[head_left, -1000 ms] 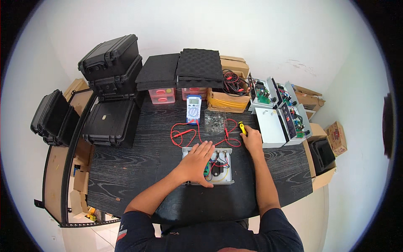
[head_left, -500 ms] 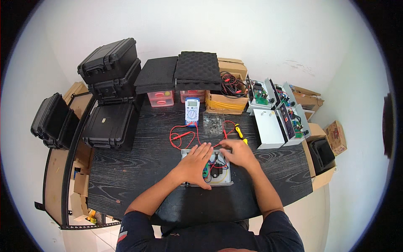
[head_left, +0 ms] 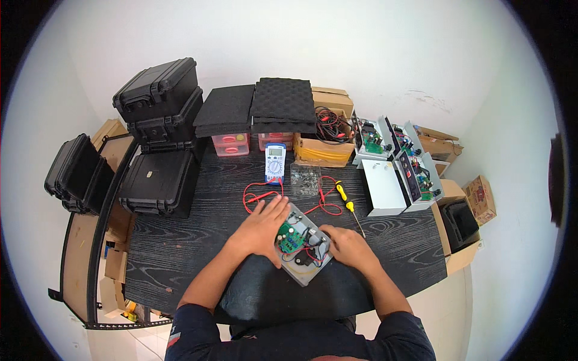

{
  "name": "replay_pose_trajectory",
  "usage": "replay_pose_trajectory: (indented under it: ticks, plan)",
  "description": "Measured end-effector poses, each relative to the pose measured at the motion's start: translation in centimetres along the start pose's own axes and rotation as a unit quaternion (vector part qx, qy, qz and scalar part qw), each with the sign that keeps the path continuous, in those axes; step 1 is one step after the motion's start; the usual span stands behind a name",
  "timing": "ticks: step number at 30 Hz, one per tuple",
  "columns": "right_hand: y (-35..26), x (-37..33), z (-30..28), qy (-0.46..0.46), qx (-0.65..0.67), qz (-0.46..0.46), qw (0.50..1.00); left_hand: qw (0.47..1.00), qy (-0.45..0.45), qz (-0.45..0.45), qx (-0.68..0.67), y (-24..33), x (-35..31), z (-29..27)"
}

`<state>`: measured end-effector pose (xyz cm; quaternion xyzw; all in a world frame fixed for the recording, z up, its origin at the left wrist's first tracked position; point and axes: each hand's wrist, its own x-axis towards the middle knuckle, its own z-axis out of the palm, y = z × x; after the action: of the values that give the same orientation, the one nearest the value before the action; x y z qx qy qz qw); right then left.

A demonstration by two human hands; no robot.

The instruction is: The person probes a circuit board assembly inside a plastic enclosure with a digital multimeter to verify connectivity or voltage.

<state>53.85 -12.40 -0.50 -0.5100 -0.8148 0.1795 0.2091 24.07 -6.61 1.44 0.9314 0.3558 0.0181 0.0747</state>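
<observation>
One open electronics enclosure (head_left: pixel 304 277) is sitting askew at the near middle of the table (head_left: pixel 186 259), left hand (head_left: pixel 257 233) bracing it open-fingered, right hand (head_left: pixel 353 247) grasping its right edge, best by walls alone, sparing the circuit board (head_left: pixel 291 240).

We list, all placed from the open grey enclosure (head_left: pixel 304 277): inside it, a green circuit board (head_left: pixel 291 238); at its left side, our left grip (head_left: pixel 263 230), a bare hand spread; at its right corner, our right grip (head_left: pixel 354 248); beyond it, one multimeter (head_left: pixel 275 162); to its right, one yellow-handled screwdriver (head_left: pixel 350 206).
</observation>
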Motion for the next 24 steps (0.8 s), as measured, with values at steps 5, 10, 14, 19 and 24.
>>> replay_pose_trajectory:
  ticks: [5, 10, 14, 19, 24]
  plan:
    - [-2.2, -2.1, 0.1, -0.052, 0.004, 0.014, 0.999, 0.997, 0.031, -0.054, 0.052, -1.7, -0.4, 0.0]
    - [-4.1, -3.0, 0.1, -0.129, 0.055, -0.019, 0.990, 0.979, -0.006, -0.195, 0.060, -1.2, -1.6, 1.2]
    - [-4.5, -3.2, 0.6, -0.163, 0.126, -0.044, 0.977, 0.957, -0.157, -0.246, -0.012, 1.9, -1.4, -1.6]
    - [-4.0, -2.7, 0.5, -0.192, 0.166, -0.076, 0.964, 0.966, -0.169, -0.194, -0.015, 0.7, -1.1, 1.1]
    - [-3.1, -2.2, -0.3, -0.193, 0.138, -0.078, 0.968, 0.984, -0.113, -0.134, -0.017, -0.1, -1.1, 2.3]
